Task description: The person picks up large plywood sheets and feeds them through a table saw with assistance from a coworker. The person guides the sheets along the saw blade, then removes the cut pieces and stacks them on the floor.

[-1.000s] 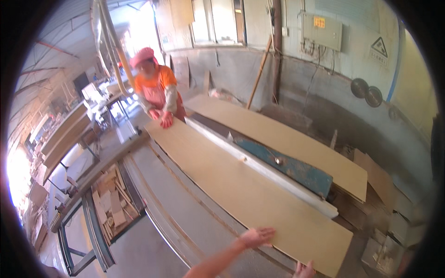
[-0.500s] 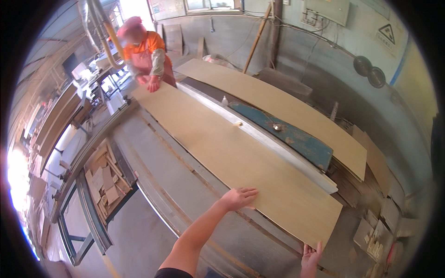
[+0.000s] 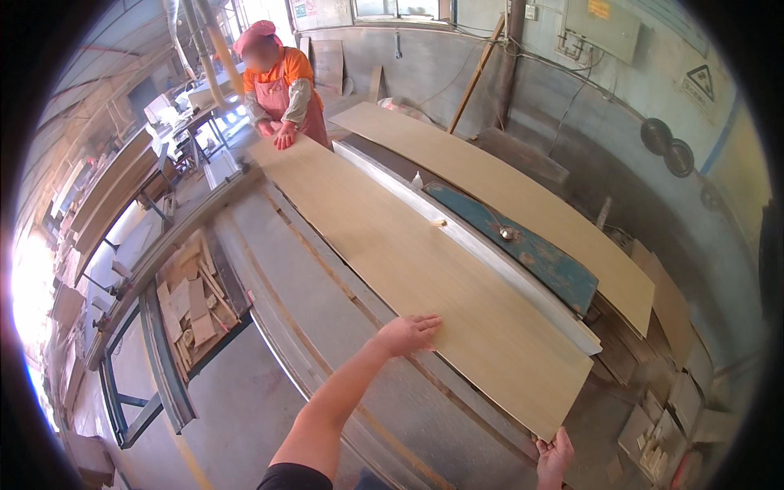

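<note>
A long, light wooden panel (image 3: pixel 425 269) lies on the grey saw table (image 3: pixel 245 269), along a straight metal fence (image 3: pixel 490 253). My left hand (image 3: pixel 411 335) rests flat on its near long edge, fingers stretched out and together over the top face. At the panel's near right corner, my right hand (image 3: pixel 555 459) is closed on the edge; part of its grip is hidden. Across the table, a person in an orange shirt and pink apron (image 3: pixel 284 94) has both red-gloved hands (image 3: pixel 284 135) on the panel's far end.
Beyond the fence sit a worn blue-green cover (image 3: pixel 523 253) and a second long panel (image 3: pixel 490 180). Wood offcuts fill a bin (image 3: pixel 196 306) at left, beside a dark metal frame (image 3: pixel 135 408). More scraps (image 3: pixel 649 441) lie at lower right.
The view has shifted, moving most of the scene slightly right. My right fingers, raised at the corner before, now curl at the panel's edge. My left hand stays flat on it.
</note>
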The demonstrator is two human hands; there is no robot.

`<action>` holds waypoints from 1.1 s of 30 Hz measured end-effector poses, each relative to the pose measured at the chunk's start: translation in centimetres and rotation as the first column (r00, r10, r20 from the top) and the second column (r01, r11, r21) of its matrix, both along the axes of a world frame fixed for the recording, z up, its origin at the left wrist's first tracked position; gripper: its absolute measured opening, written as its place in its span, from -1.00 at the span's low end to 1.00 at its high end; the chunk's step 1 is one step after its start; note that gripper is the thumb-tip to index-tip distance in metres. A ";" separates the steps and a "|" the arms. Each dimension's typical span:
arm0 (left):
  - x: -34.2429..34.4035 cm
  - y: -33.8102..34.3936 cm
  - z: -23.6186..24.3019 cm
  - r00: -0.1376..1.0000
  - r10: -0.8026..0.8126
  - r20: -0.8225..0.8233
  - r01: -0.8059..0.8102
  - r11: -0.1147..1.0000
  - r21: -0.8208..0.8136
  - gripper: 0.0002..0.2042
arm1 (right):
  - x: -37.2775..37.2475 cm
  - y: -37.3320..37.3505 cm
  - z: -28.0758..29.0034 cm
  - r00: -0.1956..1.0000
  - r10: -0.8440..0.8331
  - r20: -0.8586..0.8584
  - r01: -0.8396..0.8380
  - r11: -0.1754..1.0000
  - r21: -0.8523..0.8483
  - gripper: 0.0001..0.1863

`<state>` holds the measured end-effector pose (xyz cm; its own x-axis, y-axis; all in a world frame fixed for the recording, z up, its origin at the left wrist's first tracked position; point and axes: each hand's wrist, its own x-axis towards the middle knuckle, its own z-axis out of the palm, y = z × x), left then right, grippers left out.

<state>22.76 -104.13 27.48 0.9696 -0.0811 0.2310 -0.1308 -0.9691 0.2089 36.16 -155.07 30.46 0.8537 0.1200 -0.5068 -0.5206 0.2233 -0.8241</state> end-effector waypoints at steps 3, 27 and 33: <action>-0.4 0.7 -0.4 0.998 0.027 -0.063 -0.022 0.997 0.068 -0.51 | 0.4 0.9 -1.6 0.997 0.068 0.040 -0.064 0.993 -0.094 -0.78; 1.5 -6.3 -1.2 0.972 -0.092 0.215 0.127 0.980 -0.154 -0.65 | 0.3 14.9 -1.7 0.883 0.470 -0.011 -0.458 0.856 -0.240 -0.83; 1.4 -4.7 -1.2 0.989 -0.003 0.150 0.035 0.977 -0.208 -0.61 | 6.5 14.8 -0.7 0.402 0.847 0.349 -0.310 0.484 -0.818 -0.78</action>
